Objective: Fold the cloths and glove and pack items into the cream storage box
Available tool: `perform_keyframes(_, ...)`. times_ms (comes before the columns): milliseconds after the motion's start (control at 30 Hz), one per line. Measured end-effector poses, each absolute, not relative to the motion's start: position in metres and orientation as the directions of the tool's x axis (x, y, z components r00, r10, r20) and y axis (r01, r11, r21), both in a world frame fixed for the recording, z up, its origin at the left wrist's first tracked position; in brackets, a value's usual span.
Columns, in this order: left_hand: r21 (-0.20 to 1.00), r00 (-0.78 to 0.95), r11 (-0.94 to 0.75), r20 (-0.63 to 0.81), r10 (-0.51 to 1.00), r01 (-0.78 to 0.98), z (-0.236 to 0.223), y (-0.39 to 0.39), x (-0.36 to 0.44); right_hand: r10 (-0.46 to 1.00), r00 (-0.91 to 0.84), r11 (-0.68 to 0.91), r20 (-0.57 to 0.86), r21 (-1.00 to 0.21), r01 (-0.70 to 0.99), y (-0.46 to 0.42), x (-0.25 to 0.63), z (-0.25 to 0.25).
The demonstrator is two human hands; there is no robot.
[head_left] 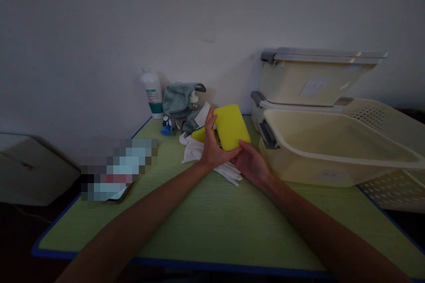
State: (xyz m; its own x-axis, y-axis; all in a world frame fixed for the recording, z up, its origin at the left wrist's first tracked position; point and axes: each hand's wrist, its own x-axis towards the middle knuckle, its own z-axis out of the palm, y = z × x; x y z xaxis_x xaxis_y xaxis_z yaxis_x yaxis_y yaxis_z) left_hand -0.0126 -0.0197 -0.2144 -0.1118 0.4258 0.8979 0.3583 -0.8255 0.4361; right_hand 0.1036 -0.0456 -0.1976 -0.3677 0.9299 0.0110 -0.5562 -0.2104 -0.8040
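Observation:
A yellow sponge (pixel 231 128), a flat block with rounded corners, is held up between my two hands over the middle of the table. My left hand (pixel 212 148) grips its left side, fingers up along the edge and thumb along the bottom. At the lower right corner, my right hand (pixel 251 162) pinches the sponge with the thumb on its front face; its other fingers are partly hidden. Behind my left hand lies another yellow piece (pixel 198 134), mostly covered. White cloth gloves or rags (pixel 192 150) lie crumpled on the table under my hands.
An uncovered cream bin (pixel 332 172) stands right, with a second bin (pixel 299 82) behind and a perforated basket (pixel 392 128) beside it. A white bottle (pixel 152 95), grey-green cloth (pixel 179 99) and blue-capped bottle (pixel 166 127) are by the wall. A blurred-out device (pixel 122 172) lies left on the green table (pixel 212 225).

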Motion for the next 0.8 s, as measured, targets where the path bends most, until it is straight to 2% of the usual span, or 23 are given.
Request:
perform_keyframes(233, 0.486, -0.009, -0.797, 0.856, 0.517, 0.358, -0.214, -0.019, -0.015, 0.938, -0.346, -0.219, 0.030, -0.722, -0.656, -0.042, 0.110, -0.195)
perform_keyframes(433, 0.615, -0.009, -0.714, 0.760, 0.650, 0.336, -0.214, -0.016, -0.010, 0.944, -0.323, -0.150, 0.070, -0.779, -0.608, -0.042, 0.106, -0.198)
perform_keyframes(567, 0.724, -0.013, -0.625, 0.656, 0.755, 0.292, -0.216, -0.016, -0.010, 0.960, -0.210, 0.054, 0.187, -0.856, -0.515, -0.041, 0.099, -0.207)
perform_keyframes(700, 0.748, 0.132, -0.643, 0.629, 0.766, 0.166, -0.217, -0.019, -0.017, 0.915, -0.118, 0.323, 0.385, -0.877, -0.356, -0.038, 0.100, -0.214)
perform_keyframes(800, 0.803, 0.201, -0.594, 0.573, 0.794, 0.057, -0.214, -0.024, -0.019, 0.888, -0.067, 0.435, 0.455, -0.877, -0.204, -0.040, 0.105, -0.212)
